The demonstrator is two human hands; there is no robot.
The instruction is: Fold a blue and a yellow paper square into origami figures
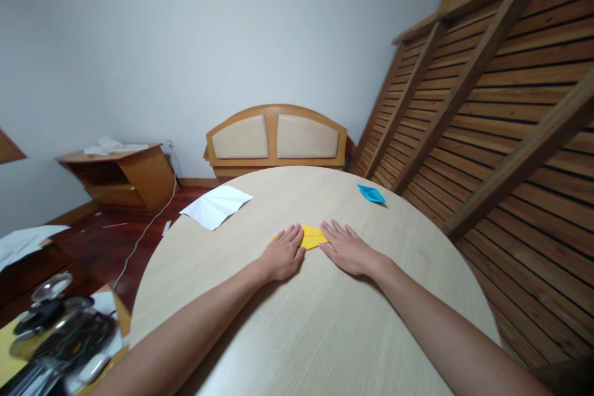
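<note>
A folded piece of yellow paper (313,237) lies flat near the middle of the round wooden table (297,328). My left hand (284,252) rests flat over its left part, fingers stretched out and hiding much of that side. On the right end, the fingers of my right hand (347,247) touch the paper, spread and palm down. A crease line runs across the strip of yellow between the two hands. Neither hand grips anything.
A folded blue paper boat (372,193) sits at the table's back right. White creased paper (216,206) lies at the back left. Slatted wooden panels (510,105) lean close on the right. Cluttered items (65,334) stand low at the left, beside a cable (143,235).
</note>
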